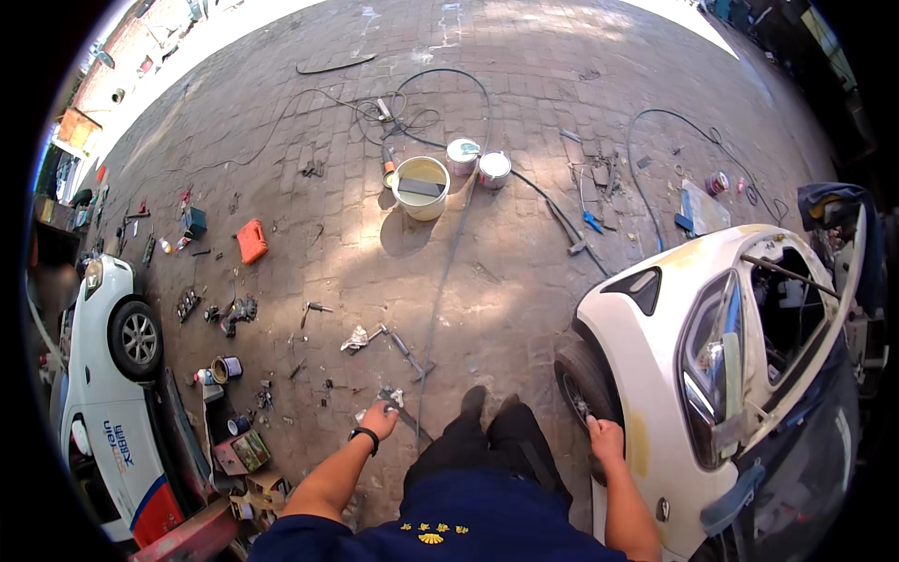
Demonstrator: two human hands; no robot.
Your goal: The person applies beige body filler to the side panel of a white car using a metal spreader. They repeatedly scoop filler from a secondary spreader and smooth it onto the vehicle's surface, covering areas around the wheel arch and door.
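My left hand (379, 420), with a black watch (363, 435) at its wrist, is out in front on my left, fingers curled. Whatever it may hold is too small to make out. Just beyond it, a dark bar-like tool (405, 412) shows low down; I cannot tell whether the hand touches it. On the other side my right hand (605, 438) is closed beside the rear wheel (582, 382) of a white car body (655, 309). Its palm side is hidden, so anything inside the fist cannot be seen. A yellowish filler patch (639, 440) marks the panel near that hand.
A bucket (421, 208) and two paint cans (493, 170) stand ahead, with hoses (459, 234) across the brick ground. A hammer (577, 245), a ratchet tool (403, 347) and a red jug (252, 242) lie about. Another white car (112, 393) stands left, near boxes (242, 452).
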